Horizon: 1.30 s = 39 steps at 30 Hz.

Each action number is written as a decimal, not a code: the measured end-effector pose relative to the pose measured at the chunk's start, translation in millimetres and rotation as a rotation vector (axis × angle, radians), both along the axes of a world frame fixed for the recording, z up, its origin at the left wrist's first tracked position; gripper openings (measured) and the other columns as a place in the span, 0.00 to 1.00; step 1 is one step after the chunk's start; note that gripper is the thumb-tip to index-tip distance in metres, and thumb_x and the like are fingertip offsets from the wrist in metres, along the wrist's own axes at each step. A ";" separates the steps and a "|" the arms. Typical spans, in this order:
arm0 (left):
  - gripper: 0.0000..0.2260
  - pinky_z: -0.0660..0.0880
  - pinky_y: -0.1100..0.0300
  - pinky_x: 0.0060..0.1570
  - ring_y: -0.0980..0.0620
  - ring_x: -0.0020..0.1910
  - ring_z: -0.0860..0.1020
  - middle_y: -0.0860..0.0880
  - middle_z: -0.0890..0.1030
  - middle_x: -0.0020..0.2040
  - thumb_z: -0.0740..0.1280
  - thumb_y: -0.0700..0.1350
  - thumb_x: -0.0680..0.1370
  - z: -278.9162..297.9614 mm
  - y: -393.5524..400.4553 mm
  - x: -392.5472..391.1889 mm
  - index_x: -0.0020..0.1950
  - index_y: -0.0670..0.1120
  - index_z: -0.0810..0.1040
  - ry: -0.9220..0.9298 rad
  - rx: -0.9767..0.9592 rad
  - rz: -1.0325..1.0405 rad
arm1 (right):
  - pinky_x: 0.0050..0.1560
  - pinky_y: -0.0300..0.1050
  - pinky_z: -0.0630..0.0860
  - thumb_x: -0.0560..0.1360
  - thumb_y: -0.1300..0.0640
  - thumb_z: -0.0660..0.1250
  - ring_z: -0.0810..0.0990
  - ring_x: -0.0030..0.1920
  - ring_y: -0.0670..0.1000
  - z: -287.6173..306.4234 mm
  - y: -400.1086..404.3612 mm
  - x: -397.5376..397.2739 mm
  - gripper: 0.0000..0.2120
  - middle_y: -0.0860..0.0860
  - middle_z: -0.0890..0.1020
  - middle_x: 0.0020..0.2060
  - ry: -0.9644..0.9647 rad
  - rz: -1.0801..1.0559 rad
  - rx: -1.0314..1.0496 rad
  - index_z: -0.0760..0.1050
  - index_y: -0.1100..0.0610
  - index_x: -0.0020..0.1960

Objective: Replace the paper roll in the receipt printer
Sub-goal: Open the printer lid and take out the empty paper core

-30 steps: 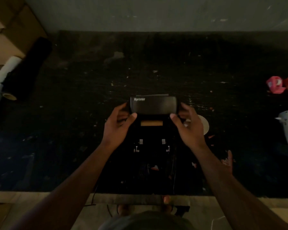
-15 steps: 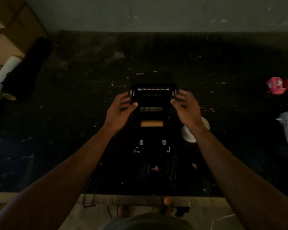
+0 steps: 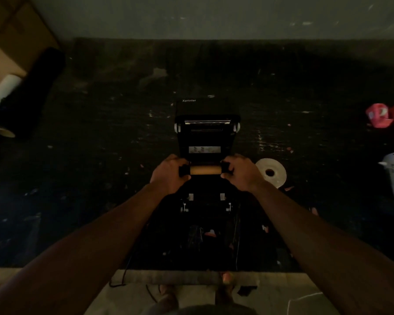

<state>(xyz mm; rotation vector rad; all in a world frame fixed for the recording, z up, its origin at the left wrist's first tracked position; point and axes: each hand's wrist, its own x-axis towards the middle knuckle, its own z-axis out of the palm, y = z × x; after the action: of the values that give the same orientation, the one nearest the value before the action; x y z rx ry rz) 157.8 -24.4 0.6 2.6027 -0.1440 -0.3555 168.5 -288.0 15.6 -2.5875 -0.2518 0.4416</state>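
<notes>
The dark table [image 3: 100,178] held the printer [image 3: 207,137], its lid thrown open toward the far side. My left hand [image 3: 168,173] and right hand [image 3: 242,172] each closed on one black end of the brown cardboard core [image 3: 205,170] in the printer's bay. A white paper roll [image 3: 271,172] lay flat just right of my right hand.

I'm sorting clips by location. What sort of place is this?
Probably a workshop or storeroom bench rather than a shop counter. The dark table is scuffed and littered with scraps, rolls of material lean beside cardboard boxes at far left, and the wall behind is bare.
</notes>
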 end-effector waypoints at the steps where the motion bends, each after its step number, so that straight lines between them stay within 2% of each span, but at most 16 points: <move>1: 0.20 0.80 0.48 0.54 0.46 0.54 0.81 0.48 0.77 0.59 0.77 0.49 0.73 -1.5 -0.2 1.9 0.64 0.52 0.80 -0.002 -0.003 0.003 | 0.53 0.49 0.77 0.75 0.52 0.74 0.81 0.55 0.57 -1.4 0.2 2.7 0.21 0.55 0.79 0.57 0.000 0.005 -0.005 0.77 0.52 0.67; 6: 0.15 0.77 0.48 0.62 0.51 0.57 0.81 0.50 0.82 0.57 0.77 0.47 0.74 -4.8 10.4 8.5 0.60 0.52 0.82 -0.065 -0.199 -0.019 | 0.55 0.53 0.80 0.75 0.52 0.74 0.83 0.53 0.56 -0.1 -4.8 6.8 0.14 0.54 0.80 0.55 -0.068 -0.035 0.133 0.82 0.55 0.60; 9: 0.12 0.77 0.54 0.65 0.58 0.56 0.82 0.53 0.85 0.56 0.75 0.45 0.76 12.9 15.0 7.1 0.58 0.54 0.81 0.130 -0.546 0.106 | 0.56 0.46 0.80 0.77 0.53 0.73 0.84 0.54 0.50 20.2 -12.5 5.6 0.14 0.52 0.84 0.55 0.027 -0.117 0.361 0.82 0.56 0.60; 12: 0.09 0.80 0.55 0.58 0.55 0.53 0.85 0.52 0.87 0.51 0.73 0.44 0.78 32.5 5.2 -11.7 0.57 0.54 0.82 0.259 -0.821 0.205 | 0.55 0.48 0.83 0.78 0.55 0.71 0.87 0.51 0.53 43.2 -18.5 -13.9 0.12 0.54 0.87 0.52 0.176 -0.251 0.656 0.81 0.58 0.59; 15: 0.06 0.82 0.58 0.48 0.52 0.48 0.86 0.49 0.87 0.48 0.71 0.43 0.79 41.8 -11.5 -44.2 0.55 0.51 0.83 0.380 -0.962 0.276 | 0.53 0.46 0.84 0.78 0.54 0.71 0.87 0.50 0.51 43.8 -27.8 -50.6 0.09 0.53 0.87 0.50 0.234 -0.360 0.782 0.83 0.55 0.56; 21: 0.11 0.79 0.63 0.42 0.52 0.47 0.86 0.49 0.88 0.49 0.74 0.43 0.76 27.9 -50.6 -103.5 0.58 0.50 0.84 0.476 -0.893 0.270 | 0.51 0.49 0.85 0.70 0.48 0.74 0.87 0.50 0.57 14.4 -44.6 -136.8 0.09 0.53 0.88 0.44 0.324 -0.611 0.924 0.86 0.52 0.47; 24: 0.13 0.80 0.61 0.45 0.50 0.49 0.87 0.46 0.88 0.52 0.75 0.43 0.75 22.8 -69.5 -114.9 0.59 0.50 0.84 0.528 -0.898 0.281 | 0.56 0.57 0.83 0.70 0.50 0.74 0.84 0.56 0.64 10.8 -59.5 -160.6 0.11 0.54 0.88 0.46 0.327 -0.708 1.000 0.85 0.56 0.48; 26: 0.14 0.82 0.59 0.49 0.49 0.50 0.87 0.46 0.88 0.53 0.75 0.43 0.75 23.9 -80.4 -114.9 0.60 0.49 0.84 0.548 -0.893 0.292 | 0.61 0.61 0.80 0.73 0.55 0.73 0.84 0.55 0.63 15.9 -72.4 -167.6 0.06 0.54 0.87 0.45 0.289 -0.833 1.055 0.84 0.57 0.46; 28: 0.14 0.82 0.60 0.49 0.49 0.49 0.87 0.47 0.88 0.52 0.75 0.42 0.75 24.7 -90.9 -112.6 0.61 0.48 0.84 0.536 -0.876 0.295 | 0.64 0.61 0.76 0.77 0.61 0.70 0.84 0.51 0.55 14.3 -89.9 -172.7 0.07 0.48 0.86 0.45 0.252 -1.007 1.098 0.77 0.65 0.45; 29: 0.13 0.81 0.62 0.46 0.49 0.49 0.87 0.47 0.88 0.51 0.75 0.42 0.76 24.0 -95.7 -111.4 0.60 0.48 0.84 0.525 -0.864 0.291 | 0.67 0.60 0.74 0.78 0.61 0.70 0.83 0.53 0.48 11.0 -98.9 -173.7 0.06 0.38 0.84 0.47 0.232 -1.046 1.069 0.77 0.65 0.46; 31: 0.13 0.80 0.65 0.42 0.47 0.49 0.87 0.46 0.88 0.50 0.76 0.42 0.75 20.9 -104.4 -109.0 0.60 0.48 0.84 0.509 -0.834 0.293 | 0.75 0.61 0.67 0.77 0.54 0.73 0.72 0.68 0.38 -10.4 -119.4 -175.7 0.05 0.15 0.68 0.54 0.176 -1.035 0.907 0.84 0.55 0.50; 32: 0.14 0.80 0.65 0.42 0.46 0.50 0.87 0.46 0.88 0.50 0.76 0.42 0.75 19.5 -108.5 -107.9 0.61 0.47 0.84 0.505 -0.818 0.302 | 0.76 0.62 0.65 0.75 0.51 0.74 0.66 0.72 0.37 -19.9 -128.1 -176.7 0.05 0.14 0.61 0.58 0.178 -1.029 0.846 0.86 0.50 0.50; 34: 0.15 0.81 0.64 0.44 0.47 0.49 0.87 0.45 0.88 0.50 0.76 0.43 0.75 18.1 -117.6 -106.6 0.61 0.46 0.84 0.503 -0.791 0.319 | 0.74 0.61 0.68 0.75 0.53 0.75 0.71 0.67 0.34 -31.9 -138.4 -174.3 0.15 0.23 0.66 0.66 0.258 -1.087 0.904 0.83 0.51 0.61; 36: 0.15 0.81 0.63 0.45 0.48 0.48 0.87 0.46 0.89 0.49 0.77 0.44 0.75 16.2 -125.8 -106.3 0.61 0.47 0.84 0.512 -0.787 0.328 | 0.64 0.57 0.74 0.75 0.59 0.75 0.81 0.54 0.33 -38.9 -142.1 -169.5 0.41 0.35 0.82 0.61 0.379 -1.126 1.100 0.58 0.52 0.81; 37: 0.14 0.81 0.63 0.45 0.48 0.48 0.87 0.46 0.89 0.48 0.77 0.44 0.75 15.5 -129.7 -106.2 0.60 0.47 0.84 0.516 -0.787 0.334 | 0.62 0.58 0.74 0.73 0.61 0.76 0.84 0.54 0.39 -40.6 -143.8 -168.0 0.51 0.42 0.86 0.57 0.420 -1.137 1.184 0.46 0.45 0.83; 39: 0.14 0.80 0.64 0.43 0.48 0.49 0.87 0.46 0.89 0.48 0.77 0.45 0.74 13.6 -135.1 -105.6 0.60 0.48 0.85 0.517 -0.784 0.347 | 0.64 0.65 0.72 0.69 0.61 0.78 0.83 0.61 0.51 -50.5 -149.5 -167.4 0.60 0.51 0.87 0.56 0.442 -1.167 1.273 0.39 0.36 0.80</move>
<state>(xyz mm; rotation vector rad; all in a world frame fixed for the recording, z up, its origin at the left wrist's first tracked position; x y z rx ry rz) 52.3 -159.5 14.2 1.6607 0.2905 -0.6679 1.2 -437.5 -34.9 -1.0223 0.8280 0.2302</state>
